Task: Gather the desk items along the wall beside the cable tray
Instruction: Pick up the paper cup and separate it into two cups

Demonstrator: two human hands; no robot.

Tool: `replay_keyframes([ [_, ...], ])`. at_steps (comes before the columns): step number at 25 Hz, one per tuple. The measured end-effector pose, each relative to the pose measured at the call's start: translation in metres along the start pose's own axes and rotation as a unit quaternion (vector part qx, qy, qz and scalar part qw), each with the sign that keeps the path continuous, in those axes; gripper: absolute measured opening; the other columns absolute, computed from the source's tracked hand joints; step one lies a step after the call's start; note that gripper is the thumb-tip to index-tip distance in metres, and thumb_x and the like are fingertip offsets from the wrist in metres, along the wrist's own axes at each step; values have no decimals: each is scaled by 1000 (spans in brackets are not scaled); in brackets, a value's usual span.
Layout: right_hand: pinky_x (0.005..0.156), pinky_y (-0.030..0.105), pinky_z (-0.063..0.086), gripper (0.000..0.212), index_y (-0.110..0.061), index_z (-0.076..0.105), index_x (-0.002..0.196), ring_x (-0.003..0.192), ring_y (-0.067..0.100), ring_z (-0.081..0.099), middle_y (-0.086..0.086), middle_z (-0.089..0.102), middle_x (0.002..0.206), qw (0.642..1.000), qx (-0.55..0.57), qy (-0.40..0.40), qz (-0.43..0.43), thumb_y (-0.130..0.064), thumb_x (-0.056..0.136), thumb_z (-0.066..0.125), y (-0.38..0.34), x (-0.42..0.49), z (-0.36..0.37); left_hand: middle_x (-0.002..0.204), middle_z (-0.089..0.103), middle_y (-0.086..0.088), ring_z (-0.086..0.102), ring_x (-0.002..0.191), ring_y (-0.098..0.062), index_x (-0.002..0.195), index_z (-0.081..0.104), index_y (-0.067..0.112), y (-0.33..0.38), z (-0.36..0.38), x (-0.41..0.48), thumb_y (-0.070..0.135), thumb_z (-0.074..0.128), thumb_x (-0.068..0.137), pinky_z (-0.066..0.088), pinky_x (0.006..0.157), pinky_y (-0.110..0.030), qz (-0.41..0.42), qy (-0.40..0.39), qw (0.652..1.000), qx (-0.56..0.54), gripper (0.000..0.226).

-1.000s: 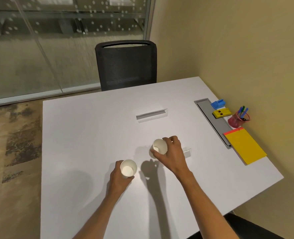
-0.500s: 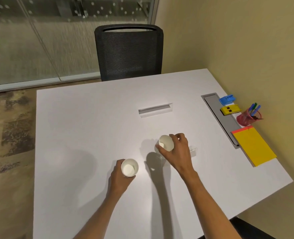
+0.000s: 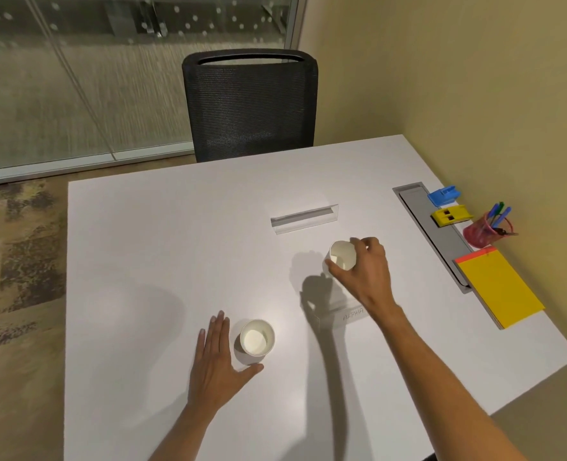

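Note:
My right hand (image 3: pixel 365 274) grips a white paper cup (image 3: pixel 342 255) and holds it tilted above the white desk (image 3: pixel 142 261). A second white paper cup (image 3: pixel 257 337) stands upright on the desk near the front. My left hand (image 3: pixel 217 364) lies flat and open just left of it, thumb stretched under it, fingers straight. A clear name stand marked "ALPHA" (image 3: pixel 348 317) lies partly under my right forearm. Another clear stand (image 3: pixel 303 218) sits further back.
The grey cable tray (image 3: pixel 442 241) runs along the right wall side. Beside it are a blue clip-like item (image 3: pixel 443 195), a yellow item (image 3: pixel 451 215), a red pen cup (image 3: pixel 482 231) and a yellow notepad (image 3: pixel 498 287). A black mesh chair (image 3: pixel 249 104) stands behind the desk.
My left hand has let go of the near cup and now lies open beside it. My right hand has carried its cup up and to the right.

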State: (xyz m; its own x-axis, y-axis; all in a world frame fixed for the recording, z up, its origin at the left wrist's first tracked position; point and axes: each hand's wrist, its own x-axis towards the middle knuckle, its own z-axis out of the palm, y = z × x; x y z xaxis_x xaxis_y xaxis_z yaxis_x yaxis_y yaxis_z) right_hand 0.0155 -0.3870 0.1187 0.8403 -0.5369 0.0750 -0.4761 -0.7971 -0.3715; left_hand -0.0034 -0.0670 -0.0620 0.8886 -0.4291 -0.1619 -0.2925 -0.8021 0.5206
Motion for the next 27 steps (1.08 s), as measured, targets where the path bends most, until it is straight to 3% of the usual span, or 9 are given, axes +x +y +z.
replay_keyframes([
  [3, 91, 43, 49, 74, -6, 52, 132, 113, 38, 51, 17, 50, 125, 1000, -13, 10, 23, -49, 76, 71, 12, 36, -1, 171, 13, -7, 17, 158, -23, 160, 16, 5, -11, 2, 5, 89, 47, 75, 20, 127, -50, 27, -17, 998, 51, 123],
  [9, 80, 39, 51, 69, -3, 51, 127, 110, 37, 52, 15, 48, 121, 997, -10, 16, 71, -43, 75, 72, 48, 103, 24, 170, 19, -8, 21, 157, -25, 160, 19, 7, -27, 30, 18, 86, 54, 71, 23, 124, -59, 48, 7, 996, 70, 124],
  [13, 76, 37, 48, 65, -2, 51, 124, 111, 37, 48, 16, 46, 120, 994, -10, 33, 99, -37, 74, 73, 75, 148, 45, 161, 37, -14, 29, 153, -24, 155, 31, 4, -30, 37, 25, 87, 57, 59, 30, 118, -61, 60, 71, 989, 114, 130],
  [16, 81, 39, 48, 65, -1, 51, 122, 113, 38, 47, 18, 47, 122, 991, 0, 45, 123, -36, 72, 73, 88, 180, 59, 151, 51, -18, 31, 152, -23, 142, 51, -3, -28, 40, 29, 86, 51, 62, 35, 113, -58, 64, 95, 982, 147, 120],
  [18, 84, 40, 47, 65, 0, 52, 122, 114, 39, 47, 19, 47, 123, 991, 7, 53, 127, -37, 72, 73, 91, 199, 69, 150, 53, -18, 31, 153, -20, 139, 54, -4, -26, 45, 28, 76, 45, 74, 36, 113, -58, 61, 132, 978, 150, 103],
  [22, 86, 40, 46, 65, 0, 51, 123, 115, 39, 46, 20, 46, 124, 990, 20, 61, 125, -37, 75, 71, 94, 230, 83, 145, 58, -16, 49, 139, -23, 128, 65, -3, -29, 55, 34, 40, 30, 102, 44, 105, -56, 72, 182, 968, 158, 61],
  [24, 88, 40, 46, 64, 1, 50, 126, 116, 39, 45, 21, 45, 126, 990, 14, 56, 131, -35, 78, 71, 98, 237, 87, 143, 58, -16, 45, 144, -19, 125, 66, 0, -35, 55, 41, 13, 34, 98, 44, 104, -50, 86, 205, 951, 216, 44],
  [27, 91, 43, 46, 61, 3, 48, 127, 118, 40, 44, 21, 43, 129, 990, 19, 52, 128, -33, 82, 69, 107, 242, 91, 136, 62, -21, 23, 156, -14, 130, 55, 1, -39, 53, 44, 9, 36, 88, 29, 116, -44, 98, 202, 944, 242, 47],
])
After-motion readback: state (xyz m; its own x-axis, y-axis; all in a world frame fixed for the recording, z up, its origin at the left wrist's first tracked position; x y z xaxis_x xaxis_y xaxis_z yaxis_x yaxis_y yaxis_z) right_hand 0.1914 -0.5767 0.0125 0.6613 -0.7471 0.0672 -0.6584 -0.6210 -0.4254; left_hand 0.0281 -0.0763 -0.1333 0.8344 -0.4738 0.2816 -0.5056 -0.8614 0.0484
